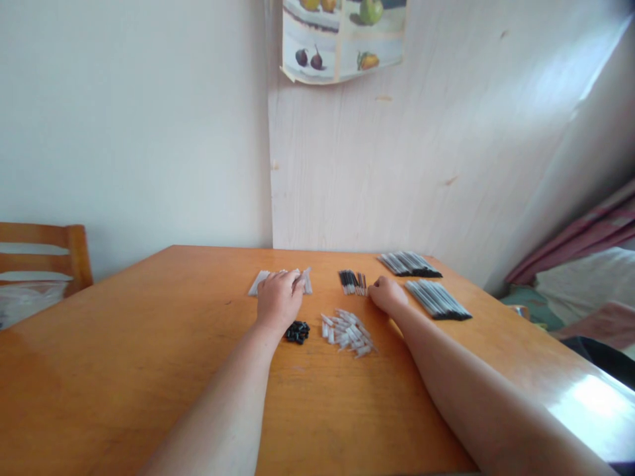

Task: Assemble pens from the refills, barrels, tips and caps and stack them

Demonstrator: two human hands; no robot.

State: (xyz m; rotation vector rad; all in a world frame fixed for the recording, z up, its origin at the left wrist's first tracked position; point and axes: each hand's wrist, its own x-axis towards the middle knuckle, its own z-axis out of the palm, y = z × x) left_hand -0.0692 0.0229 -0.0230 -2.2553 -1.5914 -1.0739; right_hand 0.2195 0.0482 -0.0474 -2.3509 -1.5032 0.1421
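Note:
My left hand [278,297] rests on a pile of clear pen barrels [306,281] at the far middle of the wooden table [149,357], fingers curled over them. My right hand [387,294] lies beside a small bunch of black pen refills [351,281], fingers bent and touching their near ends. Between my forearms sit a heap of small black caps [297,332] and a heap of clear pen tips [346,332].
Two stacks of dark finished pens [409,264] [437,299] lie at the table's far right. A wooden chair [47,254] with a plastic bag stands at the left. The wall with a fruit poster [342,36] is close behind; bedding lies at the right.

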